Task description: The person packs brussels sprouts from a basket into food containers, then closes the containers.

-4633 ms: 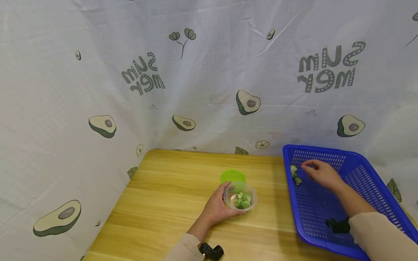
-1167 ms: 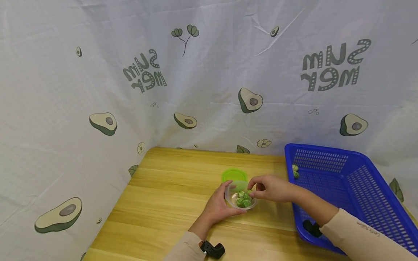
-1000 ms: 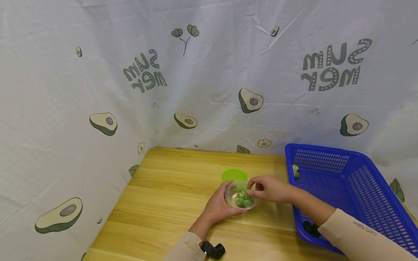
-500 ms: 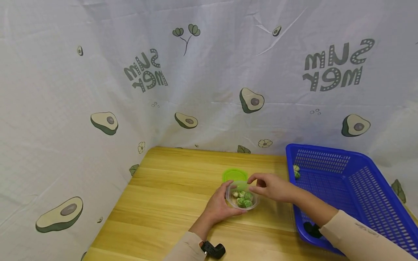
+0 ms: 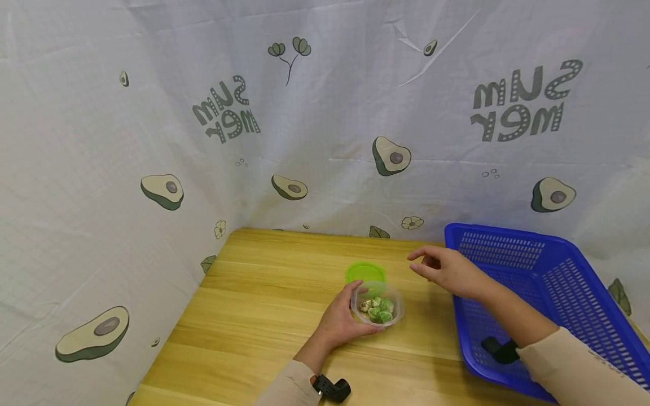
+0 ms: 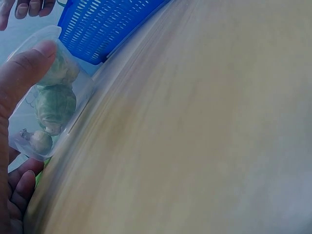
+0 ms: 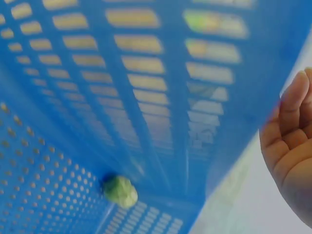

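Note:
My left hand [image 5: 340, 321] holds a clear plastic container [image 5: 398, 309] by its side, the thumb at the near rim. Several green Brussels sprouts [image 5: 381, 311] lie in it, a small pale one among them; the left wrist view shows them through the container wall [image 6: 83, 95]. Over the table, between container and basket, hangs my right hand [image 5: 449, 272], its fingers loosely bent with nothing visible between them. In the right wrist view, this hand [image 7: 292, 146] is beside the blue basket's wall [image 7: 170, 112]. A Brussels sprout [image 7: 120, 191] sits in the basket's corner.
The blue perforated basket [image 5: 528, 304] stands at the right of the wooden table [image 5: 264, 293]. A bright green round lid [image 5: 360, 270] lies just behind the container. A white printed curtain [image 5: 325, 113] hangs along the back and left.
Earlier my right hand reached into the basket, then lowered a sprout into the container and let go. Now it has moved up and right, away from the container. My left hand stays put.

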The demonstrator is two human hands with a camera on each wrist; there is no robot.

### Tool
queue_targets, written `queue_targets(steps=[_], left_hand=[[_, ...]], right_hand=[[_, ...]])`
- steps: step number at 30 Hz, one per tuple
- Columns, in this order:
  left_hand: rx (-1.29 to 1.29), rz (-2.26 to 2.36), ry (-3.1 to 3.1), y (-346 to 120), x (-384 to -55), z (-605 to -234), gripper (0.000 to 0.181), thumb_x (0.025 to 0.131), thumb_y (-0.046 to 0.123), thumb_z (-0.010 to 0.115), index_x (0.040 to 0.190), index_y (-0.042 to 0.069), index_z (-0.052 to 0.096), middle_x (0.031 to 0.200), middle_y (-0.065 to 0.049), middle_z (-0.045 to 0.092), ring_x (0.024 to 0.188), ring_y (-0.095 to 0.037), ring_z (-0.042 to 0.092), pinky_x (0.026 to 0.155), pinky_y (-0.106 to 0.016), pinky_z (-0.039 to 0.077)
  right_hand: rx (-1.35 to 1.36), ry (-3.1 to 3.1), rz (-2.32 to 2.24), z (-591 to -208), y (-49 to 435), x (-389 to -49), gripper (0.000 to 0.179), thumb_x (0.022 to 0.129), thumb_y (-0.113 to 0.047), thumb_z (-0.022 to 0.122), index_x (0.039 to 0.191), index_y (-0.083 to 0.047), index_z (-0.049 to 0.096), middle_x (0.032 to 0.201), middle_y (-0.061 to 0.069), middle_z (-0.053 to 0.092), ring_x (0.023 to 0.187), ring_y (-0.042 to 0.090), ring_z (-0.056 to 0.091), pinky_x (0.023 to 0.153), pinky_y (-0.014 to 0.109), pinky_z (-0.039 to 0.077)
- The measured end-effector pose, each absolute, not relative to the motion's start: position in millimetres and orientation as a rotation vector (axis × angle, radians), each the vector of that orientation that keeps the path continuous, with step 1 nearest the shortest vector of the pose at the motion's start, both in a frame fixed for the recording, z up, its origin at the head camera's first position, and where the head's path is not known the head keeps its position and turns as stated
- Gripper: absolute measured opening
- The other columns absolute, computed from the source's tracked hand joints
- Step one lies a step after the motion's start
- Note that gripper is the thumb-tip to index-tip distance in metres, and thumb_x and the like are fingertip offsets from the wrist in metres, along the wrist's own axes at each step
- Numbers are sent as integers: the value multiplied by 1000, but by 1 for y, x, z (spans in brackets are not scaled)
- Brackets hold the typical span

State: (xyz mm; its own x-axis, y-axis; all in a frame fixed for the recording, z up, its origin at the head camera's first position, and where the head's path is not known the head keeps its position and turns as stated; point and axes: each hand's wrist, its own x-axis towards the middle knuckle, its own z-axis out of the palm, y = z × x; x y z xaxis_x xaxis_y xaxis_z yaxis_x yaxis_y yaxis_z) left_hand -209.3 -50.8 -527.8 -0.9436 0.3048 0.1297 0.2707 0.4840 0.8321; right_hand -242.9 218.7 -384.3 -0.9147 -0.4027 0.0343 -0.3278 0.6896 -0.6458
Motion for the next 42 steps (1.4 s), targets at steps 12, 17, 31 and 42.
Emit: queue_targets(steps=[12, 17, 31, 42], left_hand=[[509, 1503, 2665, -50, -208, -527, 108, 69, 45, 95, 156, 19, 37, 145, 9, 59, 137, -22, 53, 114, -47, 44], [491, 1507, 2667, -49, -209, -529, 107, 68, 45, 95, 155, 20, 38, 144, 10, 59, 136, -22, 54, 114, -47, 44], [507, 1533, 2639, -50, -209, -530, 107, 69, 45, 94, 156, 21, 37, 144, 9, 59, 135, -21, 54, 114, -46, 44], [516, 1516, 2670, -49, -210, -530, 107, 68, 44, 95, 155, 19, 38, 143, 9, 60, 134, -21, 55, 113, -46, 45]], right_hand=[[-158, 2998, -1135, -385, 281, -262, 52, 108, -45, 44, 137, -3, 55, 92, 13, 59, 80, 18, 59, 62, 33, 45], [-18, 2989, -1087, -408, 304, -271, 52, 109, -40, 43, 136, 5, 52, 94, 18, 63, 80, 22, 60, 62, 33, 45], [68, 2790, -931, -462, 334, -284, 59, 104, -40, 55, 124, 16, 52, 88, 17, 66, 77, 23, 63, 66, 32, 49], [18, 2867, -767, -468, 335, -285, 58, 101, -43, 58, 115, 13, 61, 116, 38, 62, 98, 46, 63, 83, 55, 51]])
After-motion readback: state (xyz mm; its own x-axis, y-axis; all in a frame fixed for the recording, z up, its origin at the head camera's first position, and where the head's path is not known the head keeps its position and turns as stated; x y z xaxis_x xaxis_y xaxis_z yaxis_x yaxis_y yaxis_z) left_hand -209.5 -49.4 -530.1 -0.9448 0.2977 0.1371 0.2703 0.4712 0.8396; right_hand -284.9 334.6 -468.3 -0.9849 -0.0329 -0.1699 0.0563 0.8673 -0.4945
